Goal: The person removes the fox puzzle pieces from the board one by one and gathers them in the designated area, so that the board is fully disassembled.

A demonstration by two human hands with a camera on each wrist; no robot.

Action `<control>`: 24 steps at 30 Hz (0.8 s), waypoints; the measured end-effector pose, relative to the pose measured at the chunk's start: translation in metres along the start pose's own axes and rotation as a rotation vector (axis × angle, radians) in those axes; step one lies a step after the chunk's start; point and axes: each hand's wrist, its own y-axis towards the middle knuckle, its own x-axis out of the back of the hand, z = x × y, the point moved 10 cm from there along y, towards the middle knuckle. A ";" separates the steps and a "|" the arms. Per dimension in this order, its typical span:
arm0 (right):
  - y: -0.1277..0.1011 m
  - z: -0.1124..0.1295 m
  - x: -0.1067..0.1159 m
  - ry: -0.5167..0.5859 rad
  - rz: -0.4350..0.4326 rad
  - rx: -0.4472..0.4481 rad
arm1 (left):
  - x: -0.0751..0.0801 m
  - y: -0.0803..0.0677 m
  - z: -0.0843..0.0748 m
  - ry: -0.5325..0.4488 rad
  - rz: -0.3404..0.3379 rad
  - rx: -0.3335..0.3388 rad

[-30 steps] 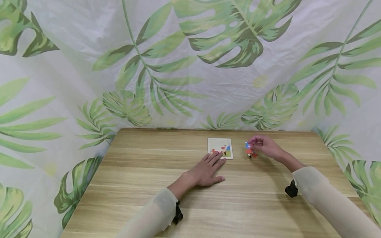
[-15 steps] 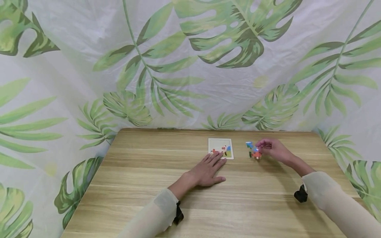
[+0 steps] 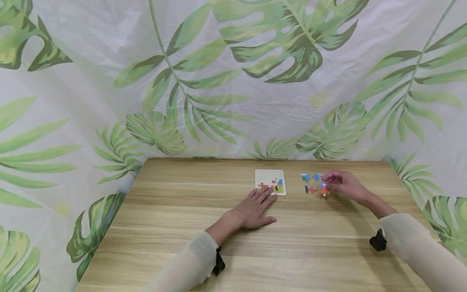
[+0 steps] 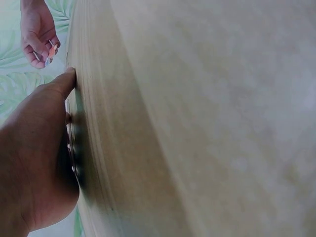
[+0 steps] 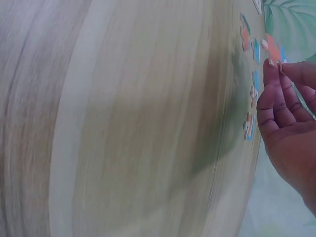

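Left hand (image 3: 253, 209) lies flat on the wooden table (image 3: 175, 219), fingers straight, thumb out to its right, no grip on anything; fingertips rest on the near edge of the square puzzle board (image 3: 265, 177) and hide part of it. Board sits just beyond that hand, to the left of the right hand: pale at upper left, red, blue and green picture bits along its lower and right parts. Right hand (image 3: 344, 186) has thumb and fingers pinched together on one red-and-blue puzzle piece (image 5: 271, 48), held tilted up off the table. Loose pieces lie between the hands, left of the right fingertips: a blue-green piece (image 3: 305, 177), a blue piece (image 3: 316, 177) next to it, and a red-green piece (image 3: 310, 190) on the near side. Right wrist view has four lying flat, including an orange-blue piece (image 5: 249, 126) beside the right hand. Both forearms in pale sleeves (image 3: 408, 235). Leaf-print cloth (image 3: 204, 134) hangs beyond both hands.
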 end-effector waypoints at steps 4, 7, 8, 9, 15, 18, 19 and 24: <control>-0.001 -0.005 0.003 -0.010 0.002 -0.006 | 0.004 -0.002 -0.002 0.002 -0.001 0.002; -0.002 -0.010 0.004 -0.019 0.001 -0.016 | 0.006 -0.003 -0.003 -0.001 0.002 0.003; -0.001 -0.012 0.004 -0.021 0.001 -0.018 | 0.006 -0.003 -0.003 0.000 0.004 0.004; -0.001 -0.013 0.004 -0.027 0.003 -0.018 | 0.007 -0.004 -0.003 0.002 0.002 0.005; 0.002 -0.017 0.002 -0.059 -0.011 -0.004 | 0.009 -0.004 -0.004 0.013 -0.001 0.006; 0.004 -0.017 0.001 -0.086 -0.029 0.017 | 0.009 -0.004 -0.005 0.011 -0.005 0.004; 0.005 -0.016 0.001 -0.099 -0.032 0.027 | 0.009 -0.004 -0.005 0.011 -0.008 0.003; 0.008 -0.015 0.000 -0.176 -0.066 0.053 | 0.005 -0.003 -0.003 0.012 -0.004 0.007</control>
